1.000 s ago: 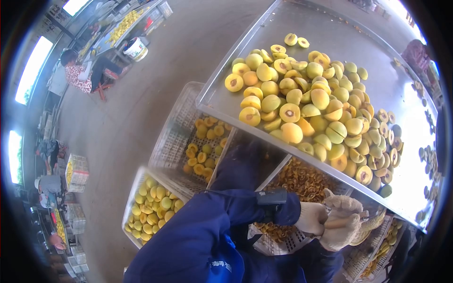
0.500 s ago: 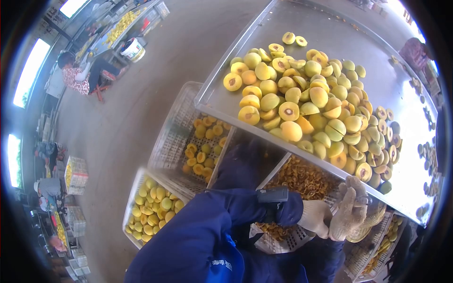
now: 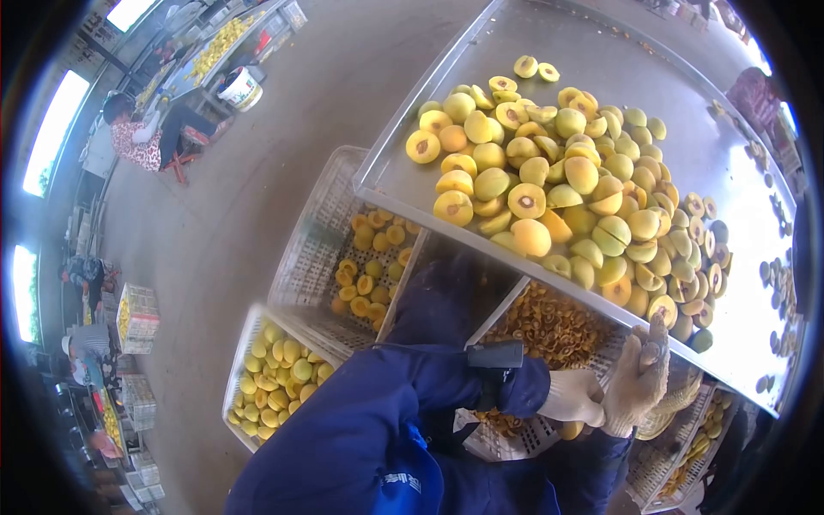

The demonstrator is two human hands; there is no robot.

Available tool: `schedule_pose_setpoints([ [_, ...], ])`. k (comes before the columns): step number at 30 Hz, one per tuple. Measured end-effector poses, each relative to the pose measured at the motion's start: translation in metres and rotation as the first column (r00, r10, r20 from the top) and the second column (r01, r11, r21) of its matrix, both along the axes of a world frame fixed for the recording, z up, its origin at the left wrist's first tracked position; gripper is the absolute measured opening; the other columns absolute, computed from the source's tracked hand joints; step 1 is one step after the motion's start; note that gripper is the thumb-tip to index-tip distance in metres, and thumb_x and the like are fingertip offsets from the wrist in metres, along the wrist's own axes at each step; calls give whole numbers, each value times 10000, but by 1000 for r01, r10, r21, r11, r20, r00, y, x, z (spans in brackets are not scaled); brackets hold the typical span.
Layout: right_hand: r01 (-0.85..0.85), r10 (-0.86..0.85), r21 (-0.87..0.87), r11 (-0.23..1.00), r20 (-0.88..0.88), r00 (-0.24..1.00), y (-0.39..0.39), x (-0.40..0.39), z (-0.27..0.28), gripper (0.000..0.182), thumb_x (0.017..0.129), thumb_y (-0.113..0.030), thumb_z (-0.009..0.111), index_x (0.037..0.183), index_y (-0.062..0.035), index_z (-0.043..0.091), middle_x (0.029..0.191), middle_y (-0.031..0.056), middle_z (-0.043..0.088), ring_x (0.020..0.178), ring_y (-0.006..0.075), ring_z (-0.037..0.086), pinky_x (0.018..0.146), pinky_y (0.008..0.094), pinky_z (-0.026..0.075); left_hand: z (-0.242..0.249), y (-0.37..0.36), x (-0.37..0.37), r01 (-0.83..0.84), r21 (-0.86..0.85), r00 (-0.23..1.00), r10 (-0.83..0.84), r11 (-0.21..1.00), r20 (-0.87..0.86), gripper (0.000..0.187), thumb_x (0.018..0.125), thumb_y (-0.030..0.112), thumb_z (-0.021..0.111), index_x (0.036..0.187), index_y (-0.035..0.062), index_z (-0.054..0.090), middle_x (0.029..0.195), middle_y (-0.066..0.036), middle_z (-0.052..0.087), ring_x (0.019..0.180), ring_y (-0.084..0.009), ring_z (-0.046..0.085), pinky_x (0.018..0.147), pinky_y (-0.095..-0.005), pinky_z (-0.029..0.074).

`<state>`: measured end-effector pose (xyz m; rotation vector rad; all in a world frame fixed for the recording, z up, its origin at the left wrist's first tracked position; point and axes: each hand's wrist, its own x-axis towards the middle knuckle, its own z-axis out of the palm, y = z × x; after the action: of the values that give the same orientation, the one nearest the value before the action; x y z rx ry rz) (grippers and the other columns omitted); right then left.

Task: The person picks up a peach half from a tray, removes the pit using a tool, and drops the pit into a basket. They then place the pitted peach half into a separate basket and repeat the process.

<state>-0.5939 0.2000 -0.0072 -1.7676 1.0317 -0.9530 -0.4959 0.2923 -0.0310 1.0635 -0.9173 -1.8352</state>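
Note:
Both hands wear pale knitted gloves and meet beside the near edge of the steel tray. My left hand (image 3: 573, 396), fingers curled, touches my right hand. At its lower edge shows a yellow apricot half (image 3: 570, 430), apparently in its grip. My right hand (image 3: 633, 386) is raised with its fingers close together and pointing up; whatever they hold is hidden or too small to make out. Halved apricots (image 3: 575, 184), many with pits showing, are heaped on the steel tray (image 3: 506, 51). Under the hands is a crate of brown pits and scraps (image 3: 549, 322).
A white crate (image 3: 313, 232) holds scattered apricot halves; a fuller crate (image 3: 236, 378) stands nearer. Another crate (image 3: 639, 485) is at lower right. A white bucket (image 3: 243, 90) and a seated person (image 3: 142, 142) are across the floor, with other workers along the left.
My right hand's fingers have straightened upward from a more folded pose. A yellow apricot half now shows under my left hand. The heap on the tray looks the same.

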Motion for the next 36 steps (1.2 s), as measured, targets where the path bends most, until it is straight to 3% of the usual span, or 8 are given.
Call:
schedule_pose_setpoints([
  [4, -19, 16, -45, 999, -63, 998, 10, 7, 9, 477, 1023, 75, 637, 1497, 38, 609, 1135, 64, 690, 1014, 125, 644, 916, 253, 547, 16, 3, 8, 184, -68, 971, -171, 981, 167, 285, 924, 230, 660, 927, -37, 759, 786, -113, 753, 746, -200, 726, 723, -360, 561],
  [7, -159, 154, 307, 938, 40, 987, 2, -3, 15, 436, 1044, 12, 634, 1479, 39, 620, 1052, 61, 719, 886, 89, 628, 809, 225, 532, 13, 6, 1, 203, -225, 962, -151, 953, 229, 295, 916, 241, 660, 882, -34, 762, 751, -149, 747, 740, -241, 736, 709, -388, 553],
  [10, -124, 152, 290, 949, -77, 985, 3, 1, 24, 380, 1070, -80, 626, 1429, 43, 647, 949, 59, 733, 717, 73, 597, 678, 211, 493, 12, 1, 3, 229, -340, 908, -75, 912, 411, 314, 915, 272, 681, 905, -28, 774, 780, -188, 754, 744, -272, 736, 708, -414, 547],
  [15, -123, 131, 408, 905, 9, 991, -6, -16, 27, 291, 1101, -203, 591, 1254, 18, 703, 844, 76, 736, 550, 85, 560, 520, 238, 452, 23, -3, 55, -91, -234, 925, 169, 968, 341, 401, 948, 393, 746, 953, -6, 793, 784, -180, 755, 738, -247, 731, 737, -379, 566],
  [18, -291, 280, 555, 779, 106, 954, -4, -34, 20, 387, 1108, -351, 615, 1166, 24, 689, 816, 102, 741, 540, 118, 606, 475, 241, 456, 32, -5, 82, -296, -367, 852, 418, 882, 315, 273, 960, 225, 782, 1064, -27, 792, 854, -134, 770, 766, -209, 723, 736, -373, 573],
  [24, -529, 497, 753, 391, 311, 810, 2, -48, 12, 664, 1067, -544, 651, 1267, 87, 605, 1014, 209, 781, 721, 243, 763, 569, 318, 620, 22, 1, 86, -164, -107, 982, 172, 981, 74, 235, 920, 52, 808, 1132, -47, 786, 959, -115, 786, 922, -187, 728, 829, -332, 584],
  [28, -454, 441, 785, 421, 260, 859, 10, -47, 10, 698, 1049, -565, 665, 1266, 96, 615, 1008, 231, 782, 734, 291, 769, 604, 369, 637, 15, 0, 84, -142, -397, 942, 247, 907, 228, 289, 889, 72, 812, 1163, -15, 788, 1061, -101, 809, 1015, -183, 738, 906, -331, 584],
  [36, -453, 506, 669, 589, 131, 852, 8, -60, 1, 780, 974, -676, 704, 1139, 86, 688, 864, 197, 764, 669, 257, 730, 595, 341, 578, 19, -1, 89, -62, -333, 991, 97, 941, 91, 316, 845, 95, 828, 1151, 22, 798, 1049, -80, 810, 995, -140, 727, 920, -314, 573],
])
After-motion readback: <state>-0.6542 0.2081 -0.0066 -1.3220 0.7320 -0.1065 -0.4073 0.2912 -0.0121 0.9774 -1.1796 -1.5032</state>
